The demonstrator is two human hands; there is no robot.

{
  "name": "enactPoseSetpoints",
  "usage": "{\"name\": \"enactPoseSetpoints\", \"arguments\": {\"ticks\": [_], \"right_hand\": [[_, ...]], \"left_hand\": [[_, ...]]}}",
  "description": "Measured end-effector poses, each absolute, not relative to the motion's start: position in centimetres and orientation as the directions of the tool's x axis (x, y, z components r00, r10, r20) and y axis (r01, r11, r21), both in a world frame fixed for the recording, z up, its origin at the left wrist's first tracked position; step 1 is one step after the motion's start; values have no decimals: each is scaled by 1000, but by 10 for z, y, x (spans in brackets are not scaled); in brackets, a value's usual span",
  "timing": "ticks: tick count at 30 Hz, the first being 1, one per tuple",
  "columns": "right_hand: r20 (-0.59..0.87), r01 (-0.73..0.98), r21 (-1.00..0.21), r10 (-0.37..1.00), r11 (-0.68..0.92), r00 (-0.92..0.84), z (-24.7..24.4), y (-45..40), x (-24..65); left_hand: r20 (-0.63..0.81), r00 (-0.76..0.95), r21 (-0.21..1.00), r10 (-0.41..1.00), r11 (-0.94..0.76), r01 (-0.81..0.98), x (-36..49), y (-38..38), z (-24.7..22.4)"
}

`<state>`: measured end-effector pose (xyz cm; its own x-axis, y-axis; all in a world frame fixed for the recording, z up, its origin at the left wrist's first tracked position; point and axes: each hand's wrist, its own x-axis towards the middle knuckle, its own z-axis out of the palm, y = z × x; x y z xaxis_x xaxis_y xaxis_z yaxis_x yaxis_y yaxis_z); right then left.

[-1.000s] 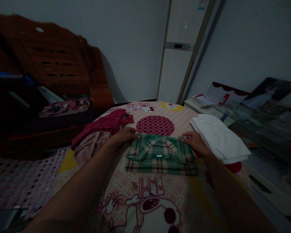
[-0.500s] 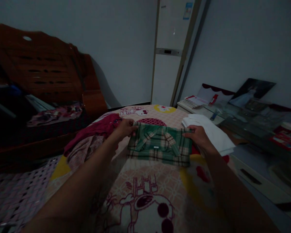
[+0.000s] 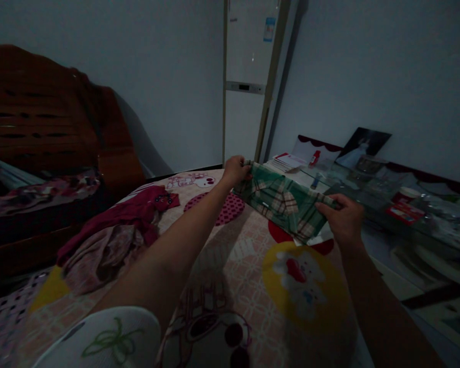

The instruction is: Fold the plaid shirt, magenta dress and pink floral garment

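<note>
Right of centre, left grip (image 3: 235, 171) and right grip (image 3: 347, 219) pinch a folded green plaid garment (image 3: 281, 199), its small white label (image 3: 266, 204) unreadable

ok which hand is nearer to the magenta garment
Left. The left hand is to the right of the magenta garment, apart from it; the right hand is farther right, gripping the green plaid garment.

The folded green plaid cloth shirt (image 3: 276, 202) spanned between the left hand (image 3: 237, 171) and the right hand (image 3: 344, 217), over the right side of the pink patterned cloth cover (image 3: 233, 260), partly hiding the flat white cloth (image 3: 324, 234). On the cover's left lay the crumpled crimson cloth garment (image 3: 115, 217). Beyond it, at left, stood the brown carved wooden bench (image 3: 30, 112); behind, the tall white rectangular cabinet (image 3: 243, 117); at right, the clear glass tabletop (image 3: 362, 193).
</note>
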<state>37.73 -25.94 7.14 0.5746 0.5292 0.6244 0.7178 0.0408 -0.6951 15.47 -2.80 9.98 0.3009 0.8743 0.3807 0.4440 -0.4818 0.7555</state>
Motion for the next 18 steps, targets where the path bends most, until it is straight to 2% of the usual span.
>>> {"name": "enactPoseSetpoints", "arguments": {"ticks": [2, 4, 6, 8, 10, 13, 16, 18], "right_hand": [[582, 647, -761, 483, 40, 654, 69, -261, 391], [520, 548, -834, 428, 68, 739, 63, -261, 407], [462, 468, -880, 385, 83, 799, 53, -259, 423], [422, 452, -892, 363, 5, 831, 39, -257, 439], [416, 500, -850, 370, -167, 831, 24, -259, 452], [468, 619, -668, 415, -412, 781, 10, -269, 459], [537, 678, -527, 418, -512, 733, 15, -278, 444], [590, 729, -507, 431, -460, 682, 28, -276, 425]], "left_hand": [[463, 287, 653, 838, -542, 529, 181, -23, 115], [528, 345, 570, 776, -625, 534, 213, -19, 126], [539, 451, 539, 711, -703, 464, 249, -17, 127], [512, 584, 546, 630, -764, 345, 281, -17, 117], [518, 670, 567, 531, -800, 195, 301, -19, 98], [594, 680, 534, 430, -843, 66, 295, -21, 63], [606, 651, 493, 457, -858, 143, 251, -26, 36], [548, 647, 493, 530, -829, 262, 212, -33, 25]]}}
